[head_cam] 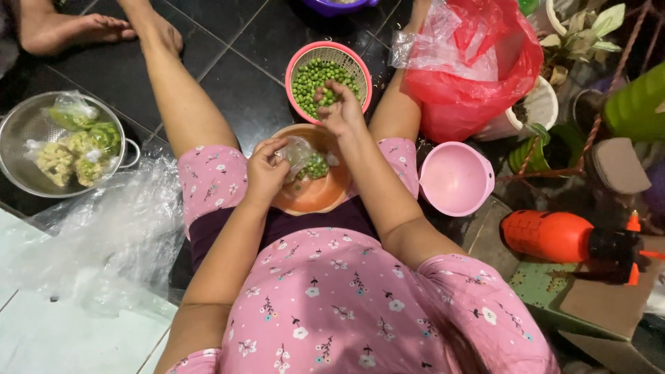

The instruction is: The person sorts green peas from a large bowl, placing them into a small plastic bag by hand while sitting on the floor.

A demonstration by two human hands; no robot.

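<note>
Left hand (265, 170) pinching the mouth of a small clear plastic bag (299, 151) part-filled with green peas (316, 167), over an orange round plastic bowl (315, 194) (on the lap), right hand (341, 109) just beyond, fingers bunched at the near rim of a pink woven plastic basket (296, 64) of peas, contents of that grasp unclear.

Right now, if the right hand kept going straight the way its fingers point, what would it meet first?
The right hand points away from the body toward the pink basket. It would likely meet the green peas heaped inside first; its fingertips already seem to be at or just above them, though depth is unclear.
</note>
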